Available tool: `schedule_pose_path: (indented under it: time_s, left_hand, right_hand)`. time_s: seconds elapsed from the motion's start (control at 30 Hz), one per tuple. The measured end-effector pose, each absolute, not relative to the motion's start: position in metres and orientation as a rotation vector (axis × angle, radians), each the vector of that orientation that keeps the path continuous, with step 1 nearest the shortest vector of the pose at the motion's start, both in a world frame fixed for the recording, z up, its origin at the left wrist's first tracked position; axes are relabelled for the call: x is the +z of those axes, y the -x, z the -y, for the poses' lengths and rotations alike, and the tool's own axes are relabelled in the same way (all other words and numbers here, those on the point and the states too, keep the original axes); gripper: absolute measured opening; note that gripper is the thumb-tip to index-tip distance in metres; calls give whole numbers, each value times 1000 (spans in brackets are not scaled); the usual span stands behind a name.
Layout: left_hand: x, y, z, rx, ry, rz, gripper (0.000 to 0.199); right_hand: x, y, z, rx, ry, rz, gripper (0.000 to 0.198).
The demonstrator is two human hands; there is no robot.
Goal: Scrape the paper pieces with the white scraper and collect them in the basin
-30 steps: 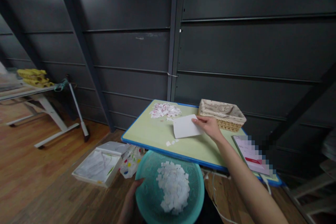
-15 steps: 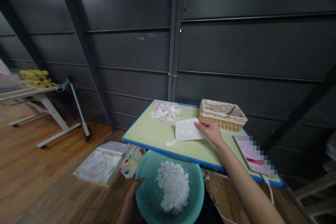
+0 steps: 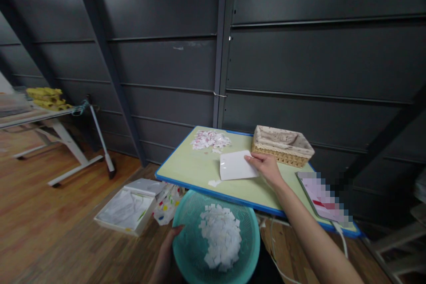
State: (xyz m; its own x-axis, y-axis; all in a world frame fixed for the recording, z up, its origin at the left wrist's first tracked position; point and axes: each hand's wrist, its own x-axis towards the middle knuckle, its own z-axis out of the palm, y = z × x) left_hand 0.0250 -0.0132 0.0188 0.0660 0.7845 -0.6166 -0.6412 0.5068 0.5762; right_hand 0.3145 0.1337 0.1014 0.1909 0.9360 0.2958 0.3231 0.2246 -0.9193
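My right hand (image 3: 266,167) pinches the right side of a white card-like sheet (image 3: 237,166), tilted low over the pale yellow-green tabletop (image 3: 186,159). A few white paper pieces (image 3: 214,183) lie just to the left of the sheet's lower corner. My left hand (image 3: 171,242) grips the left rim of a turquoise plastic basket (image 3: 186,248) below the table's front edge. Inside that basket is a heap of small white paper pieces (image 3: 221,237). Farther back on the tabletop lies a pile of white and pinkish paper scraps (image 3: 210,139).
A woven basket with a cloth lining (image 3: 282,146) stands at the table's back right. Near the right edge lies a tablet-like device (image 3: 319,199) with a white cable (image 3: 342,239). On the floor at left are an open white box (image 3: 124,211) and a dotted plastic bag (image 3: 168,204).
My right hand and the sheet have shifted slightly left, closer to the few paper pieces at the front. My left hand stays on the turquoise basket's rim.
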Motion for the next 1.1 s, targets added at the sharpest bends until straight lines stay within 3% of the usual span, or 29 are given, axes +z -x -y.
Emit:
schedule_pose_path:
  time_s: [0.27, 0.67, 0.97, 1.1]
  left_hand:
    - [17, -26, 13, 1105, -181, -1035, 55]
    - [23, -28, 15, 1081, -182, -1000, 52]
    - [22, -27, 11, 1120, -137, -1060, 80]
    - [30, -29, 11, 1103, -99, -1053, 81]
  right_hand:
    - [102, -298, -127, 788, 1262, 1412, 48]
    - [104, -331, -137, 595, 1389, 1386, 47]
    - [92, -307, -152, 443, 1343, 1359, 54]
    - [98, -306, -149, 480, 1329, 1317, 60]
